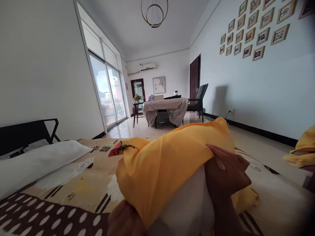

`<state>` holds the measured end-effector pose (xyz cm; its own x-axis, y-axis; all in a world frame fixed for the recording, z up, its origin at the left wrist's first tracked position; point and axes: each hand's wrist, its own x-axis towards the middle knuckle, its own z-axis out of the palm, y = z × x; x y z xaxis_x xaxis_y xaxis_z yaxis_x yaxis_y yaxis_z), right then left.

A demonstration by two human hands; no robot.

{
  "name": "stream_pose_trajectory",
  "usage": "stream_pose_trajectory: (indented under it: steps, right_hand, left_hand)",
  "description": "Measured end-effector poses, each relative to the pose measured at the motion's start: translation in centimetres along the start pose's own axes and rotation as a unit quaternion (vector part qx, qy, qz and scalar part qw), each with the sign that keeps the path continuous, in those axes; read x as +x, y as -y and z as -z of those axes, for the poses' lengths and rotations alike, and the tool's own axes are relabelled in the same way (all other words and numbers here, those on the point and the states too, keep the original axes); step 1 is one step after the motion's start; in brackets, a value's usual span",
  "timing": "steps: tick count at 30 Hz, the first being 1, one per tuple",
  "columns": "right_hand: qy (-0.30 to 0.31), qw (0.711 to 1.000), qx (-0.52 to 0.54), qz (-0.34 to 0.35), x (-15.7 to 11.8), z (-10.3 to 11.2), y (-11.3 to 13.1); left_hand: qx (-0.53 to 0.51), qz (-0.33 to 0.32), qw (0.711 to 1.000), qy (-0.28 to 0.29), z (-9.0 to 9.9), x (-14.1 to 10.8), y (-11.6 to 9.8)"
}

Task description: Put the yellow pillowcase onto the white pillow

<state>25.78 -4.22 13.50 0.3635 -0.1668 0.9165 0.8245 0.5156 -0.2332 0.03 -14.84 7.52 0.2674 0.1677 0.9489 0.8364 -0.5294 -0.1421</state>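
Note:
A yellow pillowcase (167,157) covers most of a white pillow (189,203), whose uncovered end faces me at the bottom of the view. My right hand (227,170) pinches the case's edge on the right side, thumb and fingers pressed together. Low and left of centre, my left hand (126,218) is closed on the edge at the other side; its fingers are dim and partly cut off by the frame. Both lie above a patterned bedsheet (83,190) in beige and brown.
Another white pillow (46,159) lies at the left by a black headboard (24,132). Yellow cloth (305,147) is at the right edge. Beyond the bed stand a covered table (164,105), a black chair (199,98) and a plant stand (137,105).

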Motion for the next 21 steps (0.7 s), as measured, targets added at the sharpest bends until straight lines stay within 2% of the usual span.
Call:
stream_pose_trajectory:
  steps: [2,5,8,10,12,14,16,18,21]
  right_hand:
    - [-0.038,0.999,0.024,-0.018,-0.5,-0.3,0.7]
    - [-0.031,0.992,0.103,-0.060,-0.9,0.4,2.7]
    - [0.061,0.974,0.213,-0.042,-1.3,2.4,5.0]
    - [0.147,0.957,0.249,0.017,-1.5,3.8,6.3]
    - [0.210,0.940,0.257,0.075,-1.7,4.4,7.6]
    - [0.241,0.927,0.267,0.102,-2.2,4.1,8.8]
    - [0.241,0.926,0.270,0.102,-3.0,3.0,9.7]
    - [0.239,0.934,0.249,0.094,-3.8,1.6,10.1]
    - [0.222,0.950,0.199,0.094,-4.0,0.1,8.9]
  left_hand:
    - [0.039,-0.037,0.998,-0.012,-0.6,1.5,1.3]
    - [0.122,-0.039,0.988,-0.081,-1.9,2.7,3.7]
    - [0.159,0.032,0.981,-0.111,-2.1,2.6,5.4]
    - [0.171,0.059,0.976,-0.120,-1.1,2.7,5.6]
    - [0.174,0.048,0.973,-0.141,0.3,3.3,5.0]
    - [0.165,0.012,0.979,-0.121,1.3,4.0,3.8]
    - [0.141,-0.037,0.988,-0.052,1.5,4.5,2.3]
    - [0.122,-0.052,0.991,0.011,0.6,4.5,1.1]
    - [0.093,-0.033,0.995,0.020,-1.4,3.8,0.2]
